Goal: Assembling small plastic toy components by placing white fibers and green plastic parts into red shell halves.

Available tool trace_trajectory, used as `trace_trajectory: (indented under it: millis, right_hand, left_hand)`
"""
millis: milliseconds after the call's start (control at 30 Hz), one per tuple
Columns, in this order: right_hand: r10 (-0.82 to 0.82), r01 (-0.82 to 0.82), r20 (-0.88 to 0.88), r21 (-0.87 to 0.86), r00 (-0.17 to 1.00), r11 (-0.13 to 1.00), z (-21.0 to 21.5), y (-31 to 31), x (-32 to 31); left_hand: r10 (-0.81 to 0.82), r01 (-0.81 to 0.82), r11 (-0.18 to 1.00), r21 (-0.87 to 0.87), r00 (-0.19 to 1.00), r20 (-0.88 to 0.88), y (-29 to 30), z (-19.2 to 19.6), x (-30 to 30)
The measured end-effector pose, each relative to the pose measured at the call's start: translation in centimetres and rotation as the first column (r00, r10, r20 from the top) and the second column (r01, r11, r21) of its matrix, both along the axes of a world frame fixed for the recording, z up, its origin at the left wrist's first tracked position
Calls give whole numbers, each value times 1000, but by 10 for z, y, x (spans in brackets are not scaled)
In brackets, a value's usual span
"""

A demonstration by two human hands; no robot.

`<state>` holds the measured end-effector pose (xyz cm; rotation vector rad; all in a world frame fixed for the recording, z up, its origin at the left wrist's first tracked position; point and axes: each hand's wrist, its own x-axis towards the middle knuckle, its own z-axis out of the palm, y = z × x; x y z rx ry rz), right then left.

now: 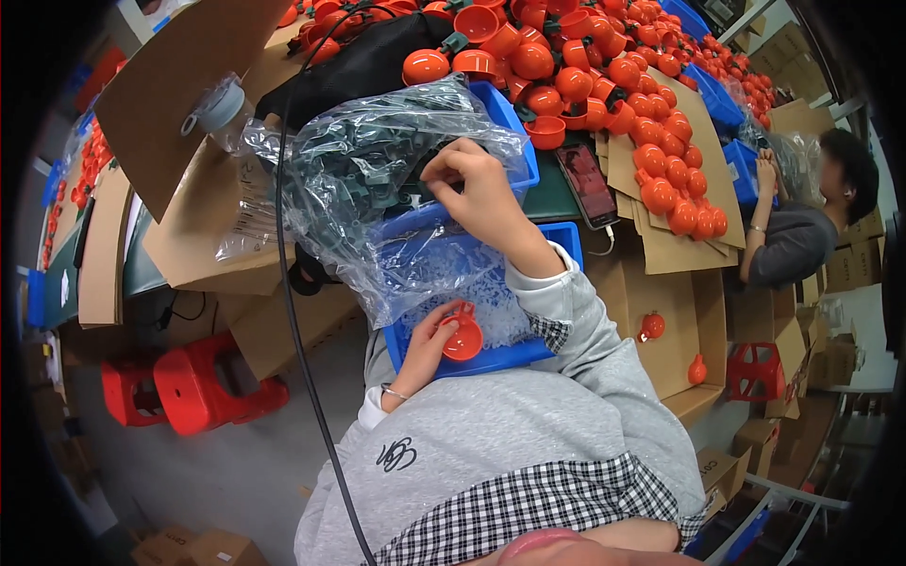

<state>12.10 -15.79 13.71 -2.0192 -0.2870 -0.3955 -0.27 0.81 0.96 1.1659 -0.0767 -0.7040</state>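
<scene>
While an orange plastic cup (pixel 462 337) is pinched at its rim between the thumb and fingers of the left hand (pixel 429 344), low over the near blue bin (pixel 491 358), the right hand (pixel 477 189) is stretched forward into the far blue bin (pixel 514 141), its fingertips closed in a pinch on what appears to be one of the small dark green parts (pixel 363 170) heaped there; whether a piece is actually gripped cannot be told. A clear plastic bag (pixel 377 226) is draped over both bins, and small clear pieces are seen in the near one. The step in hand is judged to be the picking of a green part to be fitted to the held cup, since finished orange pieces with green fittings (pixel 604 85) are piled across the cardboard-covered surface (pixel 679 255) beyond. For the next move, the picked part would have to be lifted clear of the bag's folds and brought to the cup, with the cup turned so that both can be lined up. A phone (pixel 587 184) lies beside the far bin, and another person (pixel 802 222) is seated at the right.
</scene>
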Motion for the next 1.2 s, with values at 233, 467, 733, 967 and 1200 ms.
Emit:
trace_trajectory:
  millis: [233, 467, 733, 967, 1200]
  right_hand:
    - [23, -36, -43, -329, 999, 944, 12, 8, 2]
    - [-6, 16, 29, -376, 1000, 926, -1, 10, 12]
    - [-181, 219, 227, -159, 957, 963, 13, -8, -13]
    - [-144, 146, -41, 462, 989, 875, 12, -32, -77]
    - [-264, 276, 254, -14, 931, 961, 20, -12, -49]
  left_hand:
    - [-35, 34, 999, 28, 999, 10, -1, 6, 1]
    - [-51, 50, 998, 43, 999, 17, -1, 8, -1]
    - [-17, 16, 999, 38, 999, 28, 2, 4, -2]
    - [14, -14, 1000, 12, 1000, 17, 5, 4, 0]
    - [-75, 75, 997, 0, 995, 69, 0, 6, -2]
